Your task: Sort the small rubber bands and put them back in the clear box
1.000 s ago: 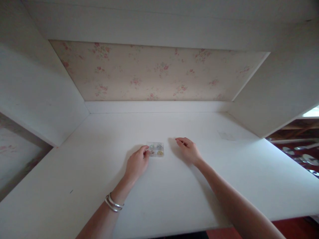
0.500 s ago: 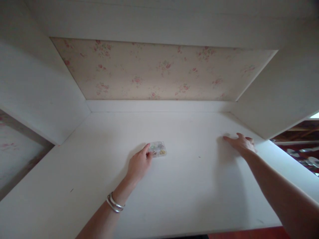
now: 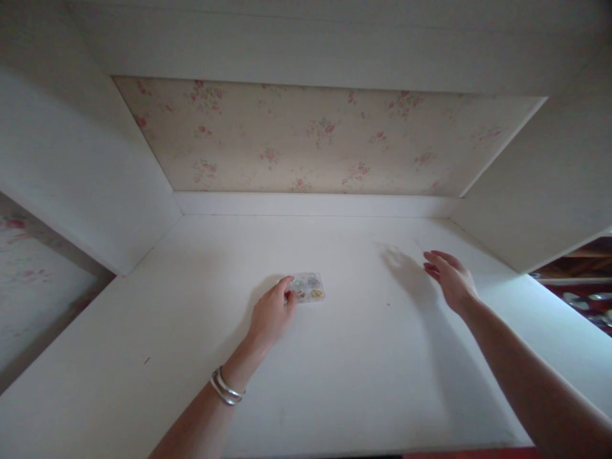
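A small clear plastic compartment box (image 3: 313, 290) lies on the white tabletop. Small items, one of them yellow, show through its clear sections. My left hand (image 3: 273, 312) grips the left end of this box with thumb and fingers, and part of that end is covered by them. Away to the right, my right hand (image 3: 449, 280) hovers over the tabletop, apart from the box. Its fingers are a little bent and separated, with nothing I can make out in them. A faint looped shadow falls to the left of it.
White panels (image 3: 549, 185) rise at the sides of the tabletop (image 3: 344, 382), and floral wallpaper (image 3: 329, 140) covers the back. Beyond the right edge are blurred shiny items (image 3: 593, 306). Small dark marks (image 3: 147, 361) dot the surface.
My right hand has lifted from the tabletop and swung slightly left, its fingers drawn closer together. The view has shifted a little. My left hand stays on the compartment box.
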